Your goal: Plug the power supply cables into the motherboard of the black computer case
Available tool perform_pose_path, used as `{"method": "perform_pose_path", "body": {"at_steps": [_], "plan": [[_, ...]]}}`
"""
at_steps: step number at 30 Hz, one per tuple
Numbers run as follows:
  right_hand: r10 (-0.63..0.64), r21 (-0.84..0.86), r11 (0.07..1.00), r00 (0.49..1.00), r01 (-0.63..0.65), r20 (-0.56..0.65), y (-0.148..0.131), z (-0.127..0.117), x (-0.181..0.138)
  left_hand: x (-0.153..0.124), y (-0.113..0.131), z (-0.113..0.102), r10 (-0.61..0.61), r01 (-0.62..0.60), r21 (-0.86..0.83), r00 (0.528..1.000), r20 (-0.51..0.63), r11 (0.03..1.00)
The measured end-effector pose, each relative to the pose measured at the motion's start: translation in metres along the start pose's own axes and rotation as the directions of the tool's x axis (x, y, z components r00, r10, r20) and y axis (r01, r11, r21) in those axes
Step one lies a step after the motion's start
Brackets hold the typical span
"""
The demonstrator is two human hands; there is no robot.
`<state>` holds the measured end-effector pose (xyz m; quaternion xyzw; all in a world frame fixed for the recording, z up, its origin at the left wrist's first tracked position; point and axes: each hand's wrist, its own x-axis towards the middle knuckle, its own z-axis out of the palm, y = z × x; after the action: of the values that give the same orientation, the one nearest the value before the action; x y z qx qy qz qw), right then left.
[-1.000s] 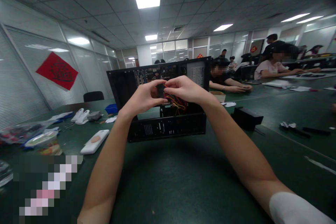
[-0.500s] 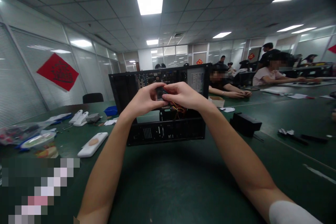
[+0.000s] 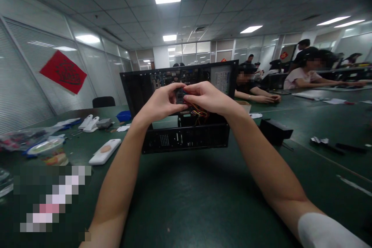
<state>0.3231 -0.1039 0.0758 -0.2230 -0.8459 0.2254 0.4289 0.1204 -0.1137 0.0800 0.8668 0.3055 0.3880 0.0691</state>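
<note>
A black computer case (image 3: 186,139) stands before me on the green table with its inside facing me, showing a motherboard (image 3: 177,74) and a power supply label (image 3: 220,79). My left hand (image 3: 165,100) is curled in front of the board, thumb and fingers bent to meet the tips of the other hand; what it pinches is too small to make out. My right hand (image 3: 207,99) is closed with thumb and fingers pinched on thin wires. A bundle of yellow, red and black cables (image 3: 200,112) hangs just below it inside the case.
Left on the table (image 3: 186,201) are a white phone-like object (image 3: 105,152), a plastic cup (image 3: 52,151), a blue tray (image 3: 124,116) and bagged parts. A black box-shaped part (image 3: 276,131) lies right. Co-workers sit beyond; one person's hands (image 3: 270,99) rest on the table.
The view has tilted and shifted slightly, and the case sits a little higher in it. Both hands stay together in front of the board, with their fingertips slightly shifted.
</note>
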Motion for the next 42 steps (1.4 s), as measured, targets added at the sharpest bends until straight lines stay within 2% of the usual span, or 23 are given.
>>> {"method": "perform_pose_path", "body": {"at_steps": [3,9,16,19,24,27,30,33,37,42], "plan": [[-0.024,-0.005,1.0,1.0,0.024,-0.011,0.002,0.005,0.001,0.001,-0.001,0.001,0.005,-0.005,0.025,1.0,-0.016,1.0],[-0.07,-0.171,0.984,0.994,0.054,-0.088,0.005,0.014,0.005,0.0,-0.004,-0.002,0.003,0.0,0.079,0.999,-0.048,0.997],[-0.046,-0.103,0.994,0.996,0.038,-0.075,0.012,0.015,0.008,-0.002,0.002,0.002,-0.004,0.015,0.155,0.997,-0.071,0.988],[-0.07,-0.041,0.997,0.996,0.068,-0.056,0.006,0.011,0.005,-0.003,0.008,-0.001,-0.017,0.019,0.064,0.999,-0.042,0.998],[-0.124,0.008,0.992,0.991,0.125,-0.051,-0.017,-0.004,-0.009,-0.011,0.027,-0.015,-0.021,0.04,-0.195,0.995,0.098,0.98],[-0.158,0.022,0.987,0.987,0.159,-0.017,-0.025,-0.009,-0.016,-0.017,0.036,-0.022,-0.027,0.064,-0.261,0.99,0.142,0.963],[-0.176,0.011,0.984,0.984,0.176,-0.008,-0.025,-0.009,-0.017,-0.018,0.038,-0.025,-0.099,0.118,-0.213,0.99,0.1,0.97],[-0.175,-0.052,0.984,0.981,0.171,-0.079,-0.021,-0.005,-0.015,-0.017,0.036,-0.025,-0.159,0.167,-0.119,0.984,0.078,0.979],[-0.161,-0.103,0.983,0.982,0.151,-0.101,-0.019,-0.002,-0.013,-0.014,0.037,-0.023,-0.162,0.176,-0.09,0.976,0.148,0.98],[-0.126,-0.104,0.988,0.984,0.113,-0.128,-0.018,-0.001,-0.011,-0.012,0.035,-0.019,-0.164,0.174,-0.085,0.98,0.11,0.981]]}}
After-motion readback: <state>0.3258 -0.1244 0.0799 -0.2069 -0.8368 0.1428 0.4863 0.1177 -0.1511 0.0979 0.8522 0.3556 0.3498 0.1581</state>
